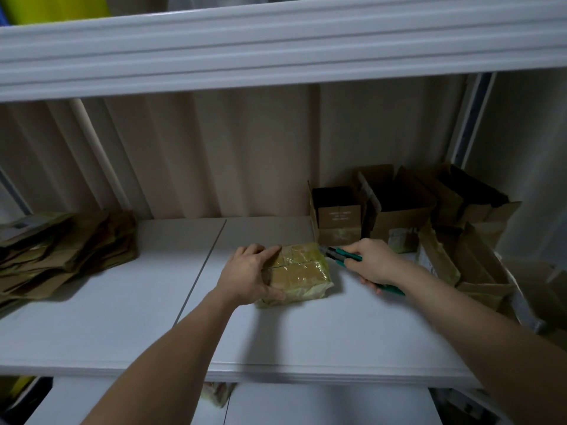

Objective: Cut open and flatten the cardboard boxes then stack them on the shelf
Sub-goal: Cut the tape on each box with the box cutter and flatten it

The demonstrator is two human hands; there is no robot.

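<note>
No text can be read. The small open box [337, 214] at the shelf's [122, 317] back edge bears faint print, too blurred to make out.

Bare shelf [92, 317] lies between flattened cardboard [61, 250] left and open boxes [399, 210] right.

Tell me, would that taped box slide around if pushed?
Probably: the taped box is wrapped in glossy tape and sits on a smooth white shelf. That may be why the left hand grips it. It lies low and flat, so tipping seems unlikely.
</note>
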